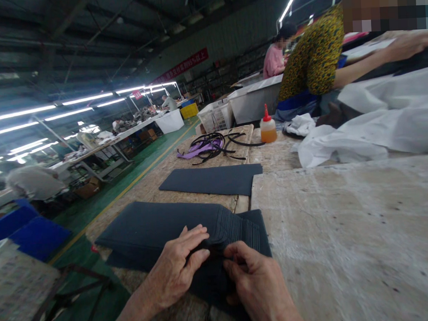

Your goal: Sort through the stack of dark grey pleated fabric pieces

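A thick stack of dark blue-grey fabric panels (pixel 156 222) lies in front of me, its right end fanned into stepped edges. My left hand (pixel 181 256) rests on the near side of the stack, fingers stretched out and thumb a little apart. Close to the fanned edges, my right hand (pixel 252 277) is closed, with thumb and fingertips pinching a dark fabric panel (pixel 208 276) that hangs toward me. The pinched edge is partly hidden by the fingers. Beyond the stack lies another flat dark panel (pixel 211 179).
Black and purple strips (pixel 213 146) lie tangled at the back of the worn board table (pixel 348 230). A red-capped bottle (pixel 268 129) of amber liquid stands near white cloth (pixel 372 130). A co-worker in a patterned top (pixel 312 57) is at the right. A crate (pixel 21 287) is lower left.
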`<state>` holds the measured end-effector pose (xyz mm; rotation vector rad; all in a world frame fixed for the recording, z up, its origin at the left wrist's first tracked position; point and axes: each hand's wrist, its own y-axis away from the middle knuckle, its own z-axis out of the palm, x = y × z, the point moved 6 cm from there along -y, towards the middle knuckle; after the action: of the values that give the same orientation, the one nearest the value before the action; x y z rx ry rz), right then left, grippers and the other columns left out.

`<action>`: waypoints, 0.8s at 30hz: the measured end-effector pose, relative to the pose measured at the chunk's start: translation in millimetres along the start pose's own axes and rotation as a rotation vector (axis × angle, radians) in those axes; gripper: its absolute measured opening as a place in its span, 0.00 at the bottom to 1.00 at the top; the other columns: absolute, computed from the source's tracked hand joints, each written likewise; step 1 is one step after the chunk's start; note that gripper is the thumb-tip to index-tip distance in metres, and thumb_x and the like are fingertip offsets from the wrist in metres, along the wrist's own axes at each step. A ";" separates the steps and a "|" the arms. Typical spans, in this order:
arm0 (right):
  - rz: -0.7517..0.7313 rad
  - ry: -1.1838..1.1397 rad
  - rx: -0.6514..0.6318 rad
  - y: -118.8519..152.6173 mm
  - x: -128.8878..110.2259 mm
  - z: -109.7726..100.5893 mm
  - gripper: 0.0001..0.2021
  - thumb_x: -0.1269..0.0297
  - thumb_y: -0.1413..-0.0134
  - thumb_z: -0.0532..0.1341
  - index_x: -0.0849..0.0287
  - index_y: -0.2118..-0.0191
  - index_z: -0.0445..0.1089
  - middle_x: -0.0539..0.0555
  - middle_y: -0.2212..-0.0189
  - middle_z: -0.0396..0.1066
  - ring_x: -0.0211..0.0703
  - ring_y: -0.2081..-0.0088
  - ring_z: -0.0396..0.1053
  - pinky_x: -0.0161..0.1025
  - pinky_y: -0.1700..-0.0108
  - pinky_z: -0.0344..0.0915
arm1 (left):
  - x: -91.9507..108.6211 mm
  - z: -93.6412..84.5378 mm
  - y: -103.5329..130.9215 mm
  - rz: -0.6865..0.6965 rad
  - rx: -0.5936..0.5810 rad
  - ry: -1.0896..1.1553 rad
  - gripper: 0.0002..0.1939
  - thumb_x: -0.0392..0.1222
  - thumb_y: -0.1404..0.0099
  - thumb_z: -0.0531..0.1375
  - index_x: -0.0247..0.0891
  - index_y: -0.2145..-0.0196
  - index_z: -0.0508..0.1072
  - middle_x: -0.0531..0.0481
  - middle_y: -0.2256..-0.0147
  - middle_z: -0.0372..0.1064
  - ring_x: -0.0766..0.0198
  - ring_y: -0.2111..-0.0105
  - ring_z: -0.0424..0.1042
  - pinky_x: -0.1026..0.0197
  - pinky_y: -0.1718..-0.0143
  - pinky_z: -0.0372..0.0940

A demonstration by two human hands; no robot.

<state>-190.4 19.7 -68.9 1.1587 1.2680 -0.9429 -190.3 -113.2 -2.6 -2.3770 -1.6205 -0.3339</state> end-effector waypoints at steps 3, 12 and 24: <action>-0.003 -0.005 -0.005 -0.4 1.1 1.1 0.09 0.80 0.50 0.53 0.60 0.71 0.66 0.46 0.77 0.62 0.32 0.83 0.62 0.25 0.88 0.63 | -1.1 0.9 -0.2 0.004 0.005 -0.016 0.17 0.44 0.34 0.50 0.42 0.48 0.64 0.52 0.47 0.62 0.64 0.45 0.57 0.51 0.40 0.48; -0.104 0.161 -0.031 2.1 -7.0 -2.6 0.12 0.79 0.49 0.52 0.60 0.69 0.70 0.50 0.74 0.63 0.35 0.77 0.65 0.22 0.84 0.62 | -1.3 -0.9 1.6 0.028 0.022 -0.039 0.16 0.43 0.34 0.50 0.41 0.49 0.65 0.52 0.48 0.63 0.65 0.45 0.59 0.52 0.40 0.50; 0.008 0.224 0.016 -5.6 -1.6 4.1 0.06 0.77 0.50 0.56 0.60 0.71 0.66 0.49 0.75 0.63 0.31 0.83 0.61 0.25 0.86 0.52 | -3.7 -0.2 -0.2 -0.019 -0.029 -0.004 0.17 0.45 0.34 0.50 0.42 0.50 0.66 0.51 0.47 0.62 0.64 0.45 0.58 0.53 0.39 0.47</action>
<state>-195.2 14.5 -68.3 1.3086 1.4355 -0.8354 -191.8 -116.4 -3.6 -2.3861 -1.6514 -0.3589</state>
